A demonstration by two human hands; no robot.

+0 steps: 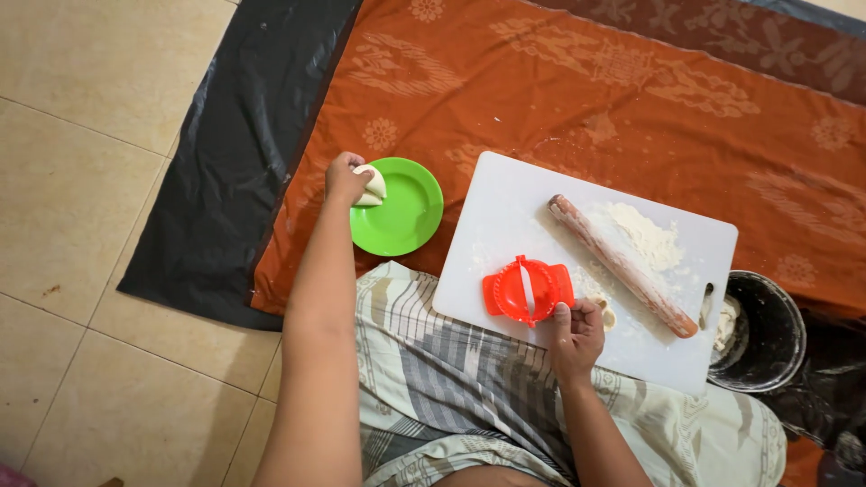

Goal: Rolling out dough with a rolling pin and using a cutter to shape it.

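Note:
My left hand (345, 178) holds a pale folded dumpling (370, 186) over the rim of a green plate (406, 212). My right hand (577, 332) rests on the near edge of a white cutting board (514, 194), fingers curled around a small lump of dough (608, 313), touching a red hinged dumpling press (528, 290) that lies closed. A brown wooden rolling pin (621, 264) lies diagonally on the board beside a pile of white flour (646, 236).
An orange patterned cloth (559, 90) covers the floor under the board and plate, with black plastic sheeting (244, 153) beneath it on beige tiles. A black pot (765, 332) with dough residue stands at the board's right end. My lap in striped fabric (451, 370) is below.

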